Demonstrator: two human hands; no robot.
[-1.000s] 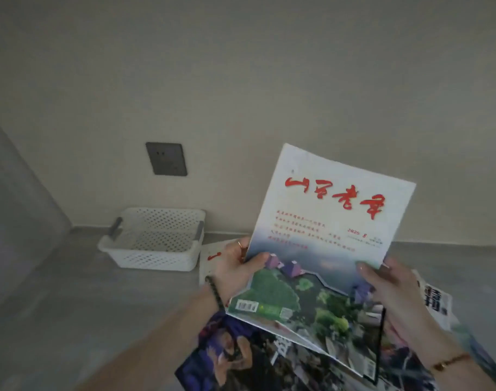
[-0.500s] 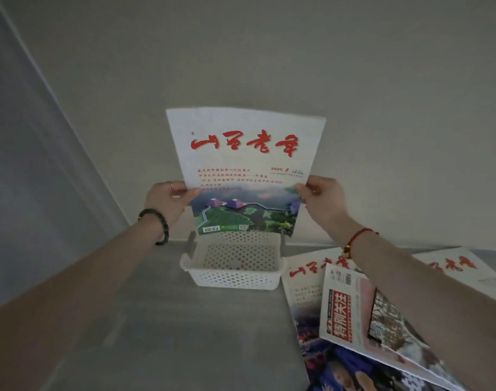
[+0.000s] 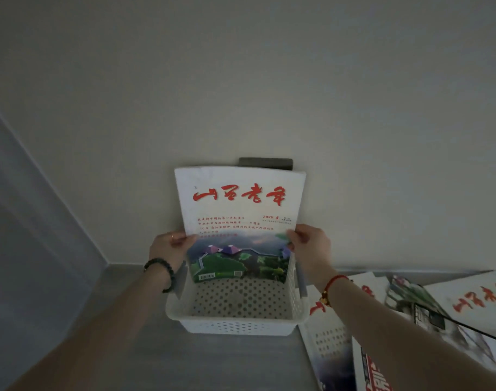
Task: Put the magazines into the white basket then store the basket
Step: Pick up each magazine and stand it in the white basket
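Observation:
A white magazine with red title characters stands upright, its lower edge down inside the white perforated basket on the grey surface. My left hand grips the magazine's left edge and my right hand grips its right edge, both just above the basket's side walls. The basket's floor in front of the magazine is bare. Several more magazines lie spread on the surface to the right of the basket, partly under my right forearm.
A pale wall rises right behind the basket, with a dark wall plate peeking over the magazine's top. A grey side panel closes the left side. The grey surface runs in front of and left of the basket.
Both hands have carried the magazine from near my body over to the basket and lowered it, so its bottom edge now sits inside the basket.

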